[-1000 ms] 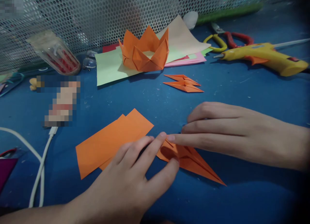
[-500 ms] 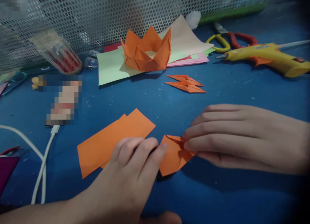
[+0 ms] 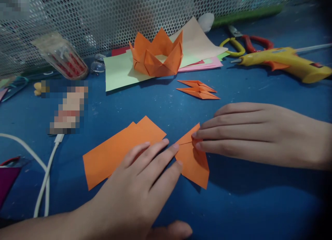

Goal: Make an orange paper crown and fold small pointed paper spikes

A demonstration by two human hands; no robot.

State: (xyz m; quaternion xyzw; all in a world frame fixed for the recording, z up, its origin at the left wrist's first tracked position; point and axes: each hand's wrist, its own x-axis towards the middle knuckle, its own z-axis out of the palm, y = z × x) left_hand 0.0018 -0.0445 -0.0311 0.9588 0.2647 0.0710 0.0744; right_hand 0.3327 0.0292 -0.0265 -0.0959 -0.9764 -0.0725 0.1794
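A small folded orange paper (image 3: 193, 163) lies on the blue table between my hands, a crease line running across its upper part. My left hand (image 3: 145, 177) is open, its fingers spread, two fingertips on the paper's left edge. The extended fingers of my right hand (image 3: 238, 129) lie flat over the paper's upper right; its thumb is hidden. Orange paper strips (image 3: 111, 150) overlap at the left, partly under my left hand. Two pointed folded orange pieces (image 3: 199, 90) lie farther back, below an orange paper ring with upright points (image 3: 158, 60).
Coloured sheets (image 3: 116, 73) lie under the ring. A yellow glue gun (image 3: 282, 61) and scissors (image 3: 233, 47) are at the back right. A jar (image 3: 63, 58) leans at the back left, near a white cable (image 3: 43, 191). A perforated metal screen (image 3: 109, 15) stands behind.
The small folded paper has turned, and its upper corner now points up beside my right fingers. My left fingers have spread and straightened. My right hand has moved slightly up.
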